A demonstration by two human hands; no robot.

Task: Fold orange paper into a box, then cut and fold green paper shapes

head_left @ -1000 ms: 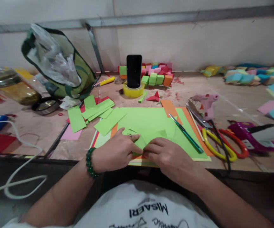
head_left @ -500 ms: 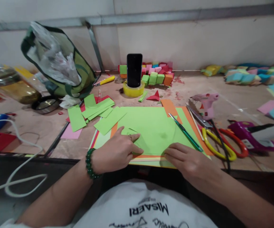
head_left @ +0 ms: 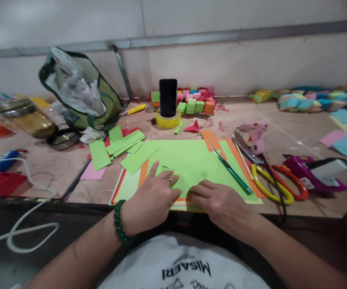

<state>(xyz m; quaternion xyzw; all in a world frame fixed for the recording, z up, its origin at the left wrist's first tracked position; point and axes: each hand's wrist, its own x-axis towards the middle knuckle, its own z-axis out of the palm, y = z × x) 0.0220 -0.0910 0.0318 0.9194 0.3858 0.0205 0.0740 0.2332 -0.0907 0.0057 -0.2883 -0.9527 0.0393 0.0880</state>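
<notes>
My left hand point(head_left: 152, 196), with a ring and a green bead bracelet, presses flat on a folded green paper piece point(head_left: 188, 178) near the table's front edge. My right hand point(head_left: 218, 200) lies beside it, fingertips on the paper's near edge. The piece rests on a stack of green and orange sheets point(head_left: 191, 154). A green-handled cutter point(head_left: 230, 170) lies on the stack to the right of my hands.
Green paper strips point(head_left: 116, 146) lie to the left. A phone point(head_left: 167, 97) stands in a yellow tape roll. Coloured paper cubes point(head_left: 195, 100) sit at the wall. Scissors point(head_left: 275, 184), a pink glue gun point(head_left: 254, 134) and a purple tool point(head_left: 314, 176) lie right; a green bag point(head_left: 80, 90) stands left.
My right hand slid right along the paper's near edge, then came back left beside my left hand. The left hand stayed pressed on the paper. The camera tilted slightly.
</notes>
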